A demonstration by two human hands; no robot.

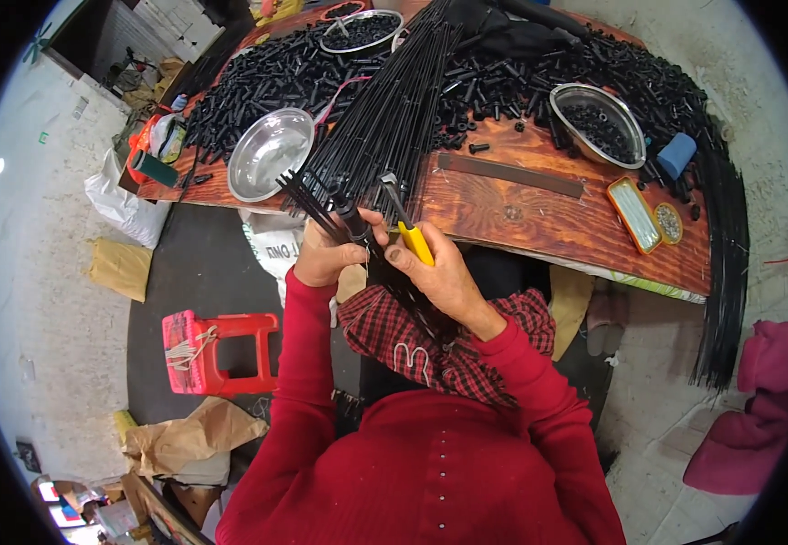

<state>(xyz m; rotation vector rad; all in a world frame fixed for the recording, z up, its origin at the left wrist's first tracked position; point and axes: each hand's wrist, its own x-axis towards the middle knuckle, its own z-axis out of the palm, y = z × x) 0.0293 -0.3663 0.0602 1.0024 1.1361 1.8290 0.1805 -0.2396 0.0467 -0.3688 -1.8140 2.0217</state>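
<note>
Reddish wood-grained tabletop (480,207) carries a rod bundle (394,100) of thin black lengths; small black fittings (271,82) are heaped left and right of the rod bundle; a shiny steel bowl (271,150) sits just left of it, a dark flat strip (510,175) to its right and a second bowl (583,145) farther right; just off the rod bundle's near end, the left hand (326,259) is wrapped around a black tube (349,216) and some loose rods (308,200); beside it, the right hand (444,277) grasps a yellow-handled tool (417,243); whether those fingers also pinch the tube cannot be told.
</note>
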